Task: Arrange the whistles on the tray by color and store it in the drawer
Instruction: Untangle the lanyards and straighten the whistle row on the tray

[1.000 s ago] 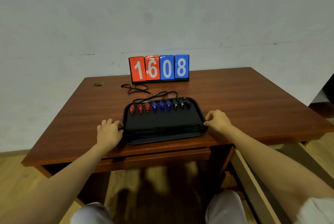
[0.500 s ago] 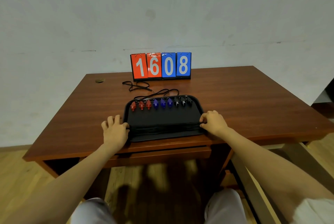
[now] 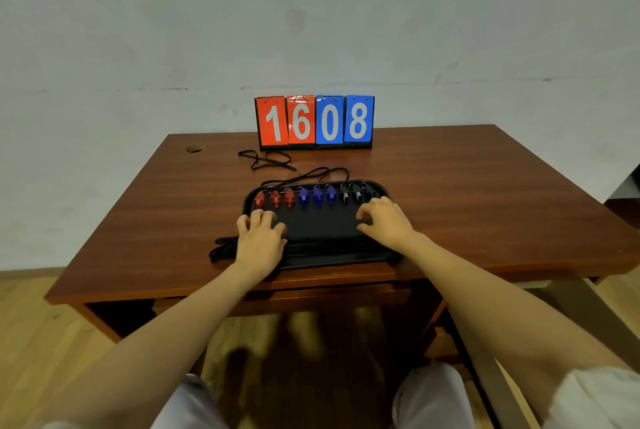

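Note:
A black tray [image 3: 322, 224] lies near the table's front edge. Along its far side stand three red whistles [image 3: 275, 198] on the left, three blue whistles [image 3: 317, 194] in the middle and three black whistles [image 3: 353, 193] on the right. Black lanyards [image 3: 223, 248] bunch beside the tray's front left corner, and more loop behind the tray. My left hand [image 3: 259, 238] rests on the tray's left part with fingers spread, just below the red whistles. My right hand [image 3: 384, 220] hovers on the right part with fingers curled and apart, its fingertips close to the black whistles. Neither hand holds anything.
A flip scoreboard [image 3: 315, 122] reading 1608 stands at the table's back edge. The brown wooden table [image 3: 485, 193] has a shut drawer [image 3: 311, 297] under its front edge. My knees are below it. A small round mark [image 3: 195, 148] sits at the back left corner.
Both hands left the tray's side edges and moved inward onto the tray, toward the whistles. A bunch of lanyards now shows left of the tray.

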A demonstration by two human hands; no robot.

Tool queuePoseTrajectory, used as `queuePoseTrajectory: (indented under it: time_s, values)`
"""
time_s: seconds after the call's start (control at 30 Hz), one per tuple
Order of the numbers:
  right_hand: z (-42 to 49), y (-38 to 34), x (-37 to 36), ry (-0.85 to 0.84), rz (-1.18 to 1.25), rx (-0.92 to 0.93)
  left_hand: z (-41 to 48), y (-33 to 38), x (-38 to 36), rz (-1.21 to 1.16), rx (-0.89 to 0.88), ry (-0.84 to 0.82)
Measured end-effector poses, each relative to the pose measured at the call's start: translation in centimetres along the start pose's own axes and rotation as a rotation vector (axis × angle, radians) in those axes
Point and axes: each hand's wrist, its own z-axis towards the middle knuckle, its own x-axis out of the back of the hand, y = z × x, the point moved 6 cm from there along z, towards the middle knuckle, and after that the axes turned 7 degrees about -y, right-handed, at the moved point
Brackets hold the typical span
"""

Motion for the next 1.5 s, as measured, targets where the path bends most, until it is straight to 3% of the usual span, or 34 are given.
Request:
queuePoseTrajectory:
  time_s: [0.43, 0.6, 0.8, 1.0, 1.17, 1.3, 1.5]
  values:
    - [15.4, -5.2, 1.9, -0.003, 0.126, 0.048, 15.2, -3.2, 1.9, -0.110, 0.023, -0.074]
    - [22.8, -5.4, 0.6, -0.055, 0.018, 0.005, 21.7, -7.5, -0.3, -0.084, 0.077, -0.123]
    - [28.2, -6.2, -3.1, -0.137, 0.050, -0.008, 26.4, -8.9, -3.6, -0.061, 0.012, -0.144]
    - [30.2, -5.9, -5.2, -0.080, 0.122, -0.040, 28.0, -8.5, -5.9, -0.086, -0.054, -0.154]
    - [29.9, -6.5, -5.6, -0.116, 0.076, -0.003, 27.4, -8.2, -7.0, -0.058, 0.031, -0.213]
    - [28.4, -7.1, -3.3, -0.062, 0.176, 0.083, 26.3, -7.6, -5.3, -0.159, -0.014, -0.106]
    - [25.5, -8.0, 5.1, 0.179, 0.327, 0.193, 25.5, -6.9, 1.0, -0.377, 0.053, 0.062]
